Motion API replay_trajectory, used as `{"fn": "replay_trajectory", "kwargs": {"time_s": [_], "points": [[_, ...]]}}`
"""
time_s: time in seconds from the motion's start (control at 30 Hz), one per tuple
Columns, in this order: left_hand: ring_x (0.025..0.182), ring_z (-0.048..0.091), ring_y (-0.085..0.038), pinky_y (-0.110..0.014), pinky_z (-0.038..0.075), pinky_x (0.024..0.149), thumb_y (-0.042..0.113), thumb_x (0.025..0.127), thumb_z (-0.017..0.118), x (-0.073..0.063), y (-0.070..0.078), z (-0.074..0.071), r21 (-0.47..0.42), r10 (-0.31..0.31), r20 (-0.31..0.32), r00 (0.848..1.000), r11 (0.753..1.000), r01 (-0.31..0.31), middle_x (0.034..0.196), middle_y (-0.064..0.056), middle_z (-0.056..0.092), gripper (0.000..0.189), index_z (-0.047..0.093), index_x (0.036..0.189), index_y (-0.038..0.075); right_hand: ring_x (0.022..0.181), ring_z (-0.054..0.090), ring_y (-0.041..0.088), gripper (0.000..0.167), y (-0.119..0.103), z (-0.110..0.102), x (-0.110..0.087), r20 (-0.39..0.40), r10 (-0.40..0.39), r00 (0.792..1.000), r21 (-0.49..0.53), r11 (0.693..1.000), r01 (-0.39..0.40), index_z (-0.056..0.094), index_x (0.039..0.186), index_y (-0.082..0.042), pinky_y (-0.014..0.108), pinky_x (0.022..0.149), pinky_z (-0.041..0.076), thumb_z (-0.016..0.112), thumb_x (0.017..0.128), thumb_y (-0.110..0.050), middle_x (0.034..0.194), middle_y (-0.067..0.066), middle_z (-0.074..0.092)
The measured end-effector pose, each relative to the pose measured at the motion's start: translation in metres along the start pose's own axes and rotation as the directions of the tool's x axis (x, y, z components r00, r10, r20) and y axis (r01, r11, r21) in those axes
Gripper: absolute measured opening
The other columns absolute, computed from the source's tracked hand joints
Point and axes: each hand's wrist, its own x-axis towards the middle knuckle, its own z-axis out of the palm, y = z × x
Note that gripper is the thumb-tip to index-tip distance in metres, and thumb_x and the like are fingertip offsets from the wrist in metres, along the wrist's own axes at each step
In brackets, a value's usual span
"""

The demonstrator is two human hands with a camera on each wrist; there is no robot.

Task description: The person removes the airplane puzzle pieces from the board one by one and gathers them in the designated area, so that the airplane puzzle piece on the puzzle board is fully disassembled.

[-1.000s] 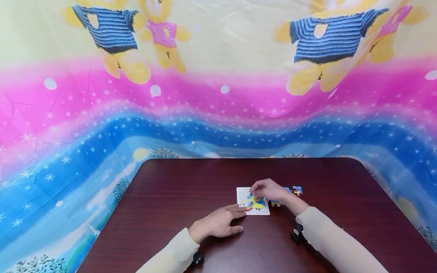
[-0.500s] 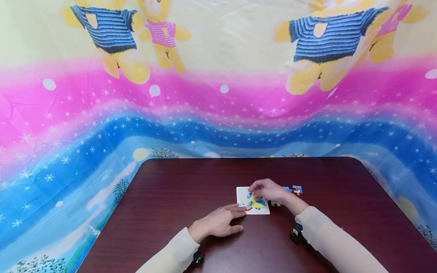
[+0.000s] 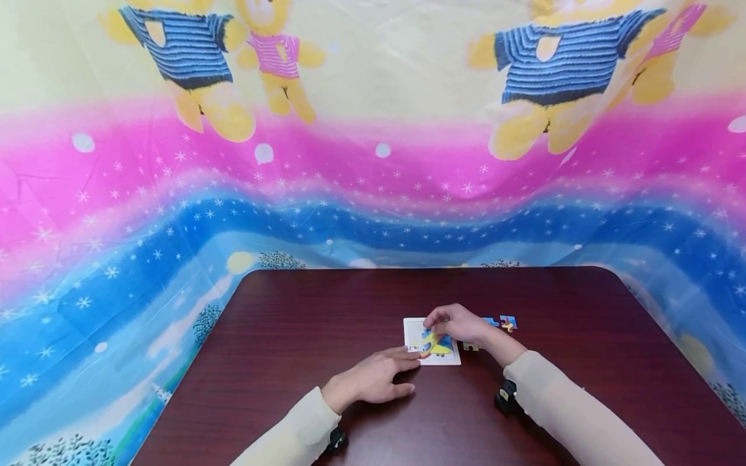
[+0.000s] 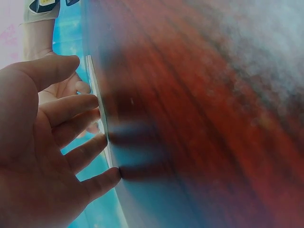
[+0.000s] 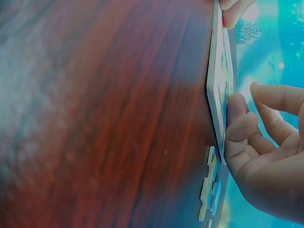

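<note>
Four fingers of my left hand (image 3: 373,377) lie straight and spread, their tips on the left edge of the puzzle (image 3: 410,329). My right hand (image 3: 459,322) bends over the puzzle from the right, fingertips at its picture; whether they pinch a piece, I cannot tell. Loose pieces (image 3: 508,323) lie on the table (image 3: 326,310), right of those fingertips, around my wrist.

White puzzle frame (image 3: 441,363), grained maroon table (image 3: 326,317).
</note>
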Motion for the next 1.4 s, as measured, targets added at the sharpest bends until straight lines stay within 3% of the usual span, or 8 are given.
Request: {"fn": "replay_trajectory", "kwargs": {"time_s": [0.57,1.4], "points": [[0.148,0.039,-0.021,-0.034,0.036,0.119,0.037,0.099,0.058,-0.0001,0.0019,-0.0015,-0.019,-0.003,0.004,1.0,1.0,0.003,0.154,0.001,0.048,0.052,0.054,0.145,0.014,0.081,0.058,0.023,0.018,-0.0003,-0.0018,-0.0003,-0.028,-0.024,0.999,0.079,0.997,0.026,0.068,0.11,-0.001,0.031,0.059,0.045,0.062,0.094,-0.005,0.104,0.015,0.068],[0.147,0.041,-0.023,-0.033,0.036,0.119,0.036,0.099,0.059,0.0002,-0.0008,-0.0008,-0.008,0.027,-0.009,1.0,1.0,-0.027,0.156,0.002,0.046,0.052,0.055,0.144,0.011,0.077,0.062,0.02,0.015,0.0001,-0.0013,0.0012,-0.078,-0.014,0.997,0.042,0.999,0.018,0.07,0.104,-0.003,0.033,0.057,0.048,0.069,0.089,-0.005,0.095,0.011,0.068]]}}
